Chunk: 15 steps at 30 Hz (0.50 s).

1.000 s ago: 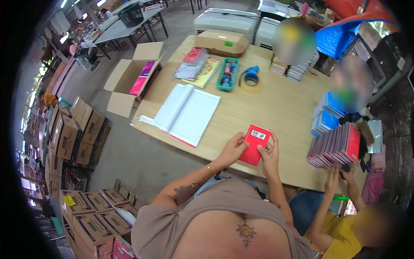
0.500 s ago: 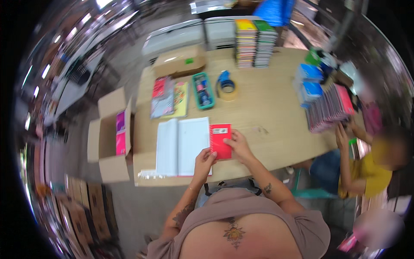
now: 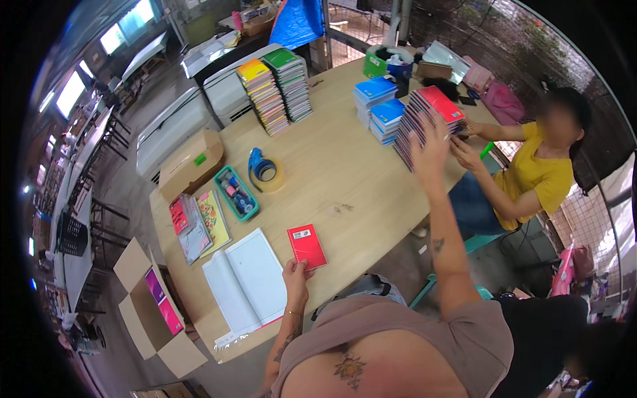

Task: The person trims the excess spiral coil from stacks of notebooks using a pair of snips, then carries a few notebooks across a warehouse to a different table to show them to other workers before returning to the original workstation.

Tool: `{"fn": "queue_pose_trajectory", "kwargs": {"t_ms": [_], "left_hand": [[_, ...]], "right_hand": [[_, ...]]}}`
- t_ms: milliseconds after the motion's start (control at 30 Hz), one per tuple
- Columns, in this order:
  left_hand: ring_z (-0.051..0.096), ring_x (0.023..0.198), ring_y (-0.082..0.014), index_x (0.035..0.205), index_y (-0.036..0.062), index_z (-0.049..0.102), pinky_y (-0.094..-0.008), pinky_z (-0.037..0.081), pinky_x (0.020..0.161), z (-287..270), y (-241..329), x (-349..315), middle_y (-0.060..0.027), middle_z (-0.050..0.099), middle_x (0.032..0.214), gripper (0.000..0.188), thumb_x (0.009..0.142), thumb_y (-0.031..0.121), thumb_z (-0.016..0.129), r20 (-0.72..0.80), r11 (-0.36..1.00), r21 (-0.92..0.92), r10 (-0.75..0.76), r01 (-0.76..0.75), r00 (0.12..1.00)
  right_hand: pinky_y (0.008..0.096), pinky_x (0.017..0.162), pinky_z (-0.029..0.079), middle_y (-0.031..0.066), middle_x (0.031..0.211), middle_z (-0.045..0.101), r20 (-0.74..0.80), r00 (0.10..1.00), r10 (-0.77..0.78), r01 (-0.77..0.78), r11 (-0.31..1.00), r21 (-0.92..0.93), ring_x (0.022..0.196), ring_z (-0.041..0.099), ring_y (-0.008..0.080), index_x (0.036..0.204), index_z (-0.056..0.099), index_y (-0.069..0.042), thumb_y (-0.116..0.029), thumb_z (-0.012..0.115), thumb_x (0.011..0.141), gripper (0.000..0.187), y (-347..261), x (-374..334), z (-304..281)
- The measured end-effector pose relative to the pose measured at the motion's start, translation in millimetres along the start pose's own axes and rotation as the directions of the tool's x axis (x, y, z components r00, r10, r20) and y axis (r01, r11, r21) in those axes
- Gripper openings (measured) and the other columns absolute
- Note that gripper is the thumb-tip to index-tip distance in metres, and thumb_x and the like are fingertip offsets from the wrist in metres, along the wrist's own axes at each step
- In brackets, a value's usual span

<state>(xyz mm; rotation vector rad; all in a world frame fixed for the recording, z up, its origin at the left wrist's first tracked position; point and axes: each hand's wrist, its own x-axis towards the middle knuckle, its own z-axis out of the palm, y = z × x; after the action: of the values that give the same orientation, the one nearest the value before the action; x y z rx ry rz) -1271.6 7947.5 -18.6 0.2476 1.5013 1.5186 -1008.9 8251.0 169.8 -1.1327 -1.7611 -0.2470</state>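
Observation:
A small red spiral notebook (image 3: 308, 246) is pinched at its lower edge by my left hand (image 3: 296, 278), close to the open white ledger (image 3: 247, 282). My right arm stretches far to the right. There my right hand (image 3: 431, 149), fingers extended and apart, is at the near side of a tall stack of red spiral notebooks (image 3: 443, 101). It overlaps the stack in view; whether it touches it I cannot tell. A co-worker in a yellow shirt (image 3: 541, 159) has both hands by the same stack, just right of mine.
Blue notebooks (image 3: 376, 89) stand beside the red stack. Yellow- and green-topped stacks (image 3: 267, 99) are at the far edge. Tape rolls (image 3: 265, 174), a teal basket (image 3: 237, 194), packaged books (image 3: 192, 225) and a cardboard box (image 3: 192, 162) lie left. An open carton (image 3: 142, 312) stands beside the table.
My right hand has let go of the small red notebook and moved right to the red stack. My left hand still holds the notebook. The view has turned to the right.

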Motion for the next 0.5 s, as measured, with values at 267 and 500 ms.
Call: {"fn": "queue_pose_trajectory", "kwargs": {"t_ms": [267, 500], "left_hand": [[0.063, 0.073, -0.0136, 0.1, 0.0029, 0.058, -0.0262, 0.054, 0.066, 13.7, -8.1, 2.8, -0.005, 0.064, 0.091, 0.012, 0.093, 0.013, 0.06, -0.034, 0.999, -0.032, 0.032, -0.033, 0.999], [0.065, 0.081, -0.0147, 0.109, -0.0005, 0.059, -0.0275, 0.055, 0.069, 5.7, 2.8, 6.2, -0.0073, 0.066, 0.096, 0.023, 0.093, 0.016, 0.06, -0.112, 0.995, 0.07, 0.075, -0.067, 0.991]], "right_hand": [[0.0444, 0.096, 0.043, 0.012, 0.114, 0.067, 0.192, 0.979, -0.075, 0.1, 0.987, -0.124, 0.107, 0.061, 0.0307, 0.118, 0.064, -0.005, -0.008, 0.061, 0.088, 0.03, 74.5, 32.6, -26.6], [0.0318, 0.088, 0.049, 0.0115, 0.107, 0.068, -0.007, 0.987, 0.158, -0.136, 0.87, 0.475, 0.096, 0.064, 0.0194, 0.116, 0.065, 0.0, -0.005, 0.061, 0.093, 0.024, -6.0, -10.0, -45.3]]}}
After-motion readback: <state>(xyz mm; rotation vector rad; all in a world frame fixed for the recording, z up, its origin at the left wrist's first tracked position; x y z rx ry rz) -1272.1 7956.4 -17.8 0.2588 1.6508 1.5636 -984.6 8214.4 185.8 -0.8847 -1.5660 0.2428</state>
